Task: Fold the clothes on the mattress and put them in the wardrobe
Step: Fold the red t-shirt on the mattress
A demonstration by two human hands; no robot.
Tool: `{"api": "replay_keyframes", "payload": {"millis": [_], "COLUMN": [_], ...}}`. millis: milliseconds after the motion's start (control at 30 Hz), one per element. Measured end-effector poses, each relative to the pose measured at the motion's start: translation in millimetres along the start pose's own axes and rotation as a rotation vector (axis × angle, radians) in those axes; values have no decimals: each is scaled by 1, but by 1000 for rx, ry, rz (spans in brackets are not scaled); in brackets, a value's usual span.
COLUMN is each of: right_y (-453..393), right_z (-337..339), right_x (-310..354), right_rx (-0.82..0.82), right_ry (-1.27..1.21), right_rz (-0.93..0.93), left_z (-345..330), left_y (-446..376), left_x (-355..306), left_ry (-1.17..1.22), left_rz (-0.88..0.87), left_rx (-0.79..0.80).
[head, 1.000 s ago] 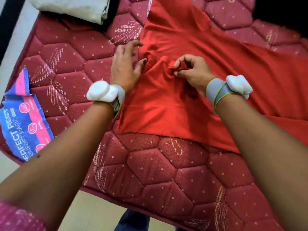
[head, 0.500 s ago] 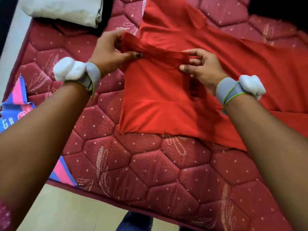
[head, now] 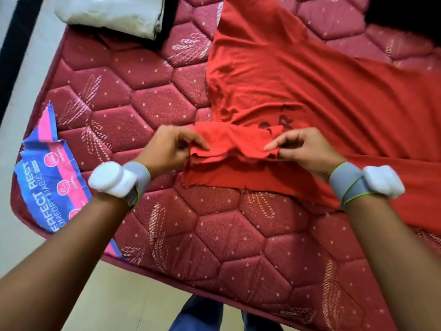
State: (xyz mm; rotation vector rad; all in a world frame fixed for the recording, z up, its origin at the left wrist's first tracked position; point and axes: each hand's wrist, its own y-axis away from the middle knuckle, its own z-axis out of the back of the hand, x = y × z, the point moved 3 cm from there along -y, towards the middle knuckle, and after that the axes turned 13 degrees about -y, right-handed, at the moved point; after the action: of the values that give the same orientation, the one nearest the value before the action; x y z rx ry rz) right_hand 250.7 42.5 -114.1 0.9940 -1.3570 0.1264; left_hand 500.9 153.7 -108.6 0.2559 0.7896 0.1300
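Nearest the camera it's just quilted maroon mattress [head: 214, 247], with a blue and pink label [head: 47, 182] off to the left of the left wrist. Both wrists have a grey strap with a white puck on it. Left hand [head: 167, 149] is pinching the left end of a bunched-up fold of the red t-shirt [head: 298, 87], thumb and fingers curled onto the cloth. Right hand [head: 303, 149] is doing the same at the fold's right end, so the fold runs between the two sets of fingertips. Beyond the fingers the rest of the shirt lies spread flat, dark lettering partly showing. Further back, past the left fingers, sits a folded pale garment [head: 112, 13].
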Motion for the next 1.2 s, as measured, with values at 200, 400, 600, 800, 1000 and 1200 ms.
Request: {"api": "replay_keyframes", "payload": {"millis": [200,400,600,800,1000,1200], "right_y": [5,43,54,68,80,89], "right_z": [-3,-18,-23,-39,-21,-7], "right_x": [-12,-24,-47,-63,-63,-67], "right_rx": [-36,-231,-196,90,-35,-35], "right_ry": [400,780,1073,946,1128,1167], "right_rz": [141,309,406,353,391,385], "left_z": [-6,-21,-61,-58,-62,-64], "left_y": [26,60,72,97,87,57], "left_x": [-7,3,-4,4,-2,-10], "left_ry": [-220,-405,-303,-255,-197,-287], "left_rz": [-79,418,580,747,886,809], "left_rx": [-136,-315,-440,-755,-700,-570]}}
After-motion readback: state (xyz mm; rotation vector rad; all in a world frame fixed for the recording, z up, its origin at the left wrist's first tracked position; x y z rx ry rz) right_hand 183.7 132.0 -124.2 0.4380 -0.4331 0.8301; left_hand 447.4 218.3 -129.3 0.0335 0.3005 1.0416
